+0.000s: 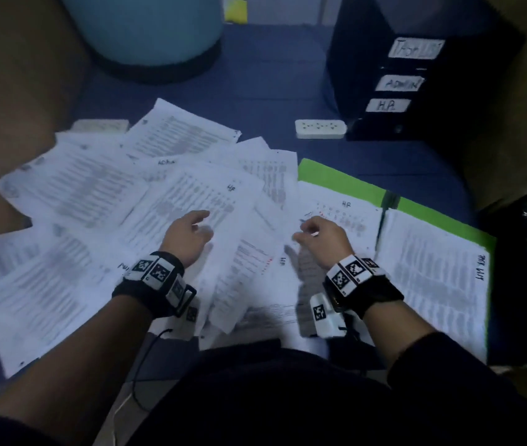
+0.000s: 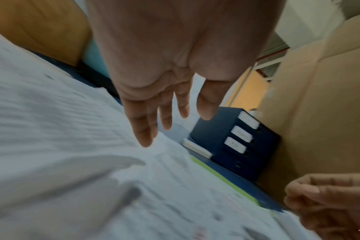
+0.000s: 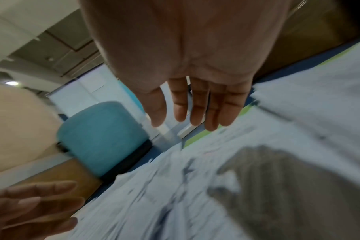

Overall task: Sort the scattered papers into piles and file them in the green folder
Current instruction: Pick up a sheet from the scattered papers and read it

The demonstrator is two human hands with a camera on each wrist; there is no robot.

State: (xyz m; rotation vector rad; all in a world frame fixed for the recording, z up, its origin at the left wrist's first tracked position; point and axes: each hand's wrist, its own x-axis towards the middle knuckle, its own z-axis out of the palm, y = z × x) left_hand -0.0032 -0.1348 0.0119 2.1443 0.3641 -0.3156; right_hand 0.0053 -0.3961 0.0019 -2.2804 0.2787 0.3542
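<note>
Several printed white papers (image 1: 88, 201) lie fanned and overlapping across the blue floor. An open green folder (image 1: 330, 175) lies at the right with two paper piles in it, one marked HR (image 1: 346, 217) and one marked task list (image 1: 433, 278). My left hand (image 1: 191, 231) hovers palm down over the middle sheets, fingers straight and spread (image 2: 164, 120), holding nothing. My right hand (image 1: 317, 231) hovers beside it over the edge of the HR pile, fingers relaxed and extended (image 3: 195, 112), also empty. Both wrist views are blurred.
A black file rack (image 1: 416, 75) with white labels stands at the back right, a white power strip (image 1: 320, 128) in front of it. A teal round stool (image 1: 149, 30) stands at the back. Brown cardboard boxes (image 1: 513, 130) flank both sides.
</note>
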